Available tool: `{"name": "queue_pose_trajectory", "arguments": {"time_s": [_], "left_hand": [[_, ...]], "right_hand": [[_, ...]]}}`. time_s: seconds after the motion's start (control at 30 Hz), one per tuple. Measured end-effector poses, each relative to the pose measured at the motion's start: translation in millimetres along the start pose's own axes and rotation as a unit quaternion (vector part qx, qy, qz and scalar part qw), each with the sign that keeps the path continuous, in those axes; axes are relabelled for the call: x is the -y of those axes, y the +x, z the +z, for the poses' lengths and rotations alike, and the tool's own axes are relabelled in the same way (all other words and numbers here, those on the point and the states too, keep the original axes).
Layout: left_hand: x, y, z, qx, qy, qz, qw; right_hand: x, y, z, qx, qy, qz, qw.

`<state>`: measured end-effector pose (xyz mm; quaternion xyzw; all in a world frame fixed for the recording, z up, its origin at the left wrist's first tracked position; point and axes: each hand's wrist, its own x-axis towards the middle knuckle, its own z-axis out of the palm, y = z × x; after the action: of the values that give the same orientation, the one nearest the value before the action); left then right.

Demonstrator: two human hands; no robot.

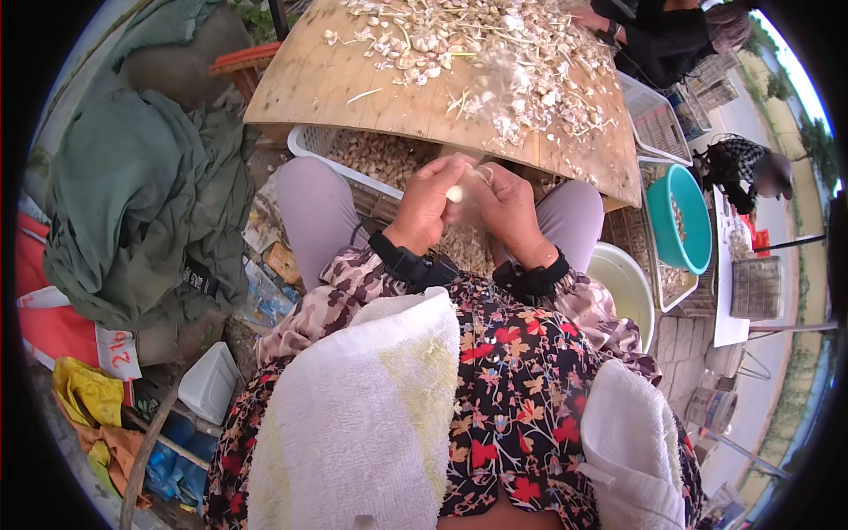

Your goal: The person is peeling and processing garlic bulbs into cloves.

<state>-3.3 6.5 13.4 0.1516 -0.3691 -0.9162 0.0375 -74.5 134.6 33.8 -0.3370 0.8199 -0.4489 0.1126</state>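
Note:
My left hand is closed on a pale garlic clove, which shows between the fingers. Close beside it, my right hand pinches a thin whitish strip, apparently garlic skin. A hazy patch blurs the gap between the two hands. Both are held above my lap, just in front of the near edge of a wooden board table. Garlic cloves, loose skins and dry stalks are heaped on the tabletop. Beneath my hands, more garlic skins lie between my knees.
Under the table edge, a white plastic crate holds garlic cloves. To the right stand a teal basin and a pale tub. Another person's hand touches the heap; a second person is farther off. Green cloth lies at left.

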Motion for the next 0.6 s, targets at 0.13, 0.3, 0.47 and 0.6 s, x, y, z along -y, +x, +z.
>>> {"name": "queue_pose_trajectory", "arguments": {"time_s": [0.13, 0.3, 0.47, 0.6], "left_hand": [[-2, 3, -16, 0.066, -0.091, -0.093, 0.989], [-3, 7, -21, 0.096, -0.078, -0.104, 0.987], [-7, 19, -32, -0.005, 0.003, -0.02, 1.0], [-19, 48, -76, -0.133, 0.152, 0.034, 0.979]], "right_hand": [[-5, -3, 7, 0.01, 0.196, -0.013, 0.98], [4, -4, -5, 0.12, 0.414, 0.212, 0.877], [-14, -6, -26, 0.131, 0.623, 0.106, 0.764], [-43, -9, -35, 0.079, 0.643, 0.173, 0.742]]}}
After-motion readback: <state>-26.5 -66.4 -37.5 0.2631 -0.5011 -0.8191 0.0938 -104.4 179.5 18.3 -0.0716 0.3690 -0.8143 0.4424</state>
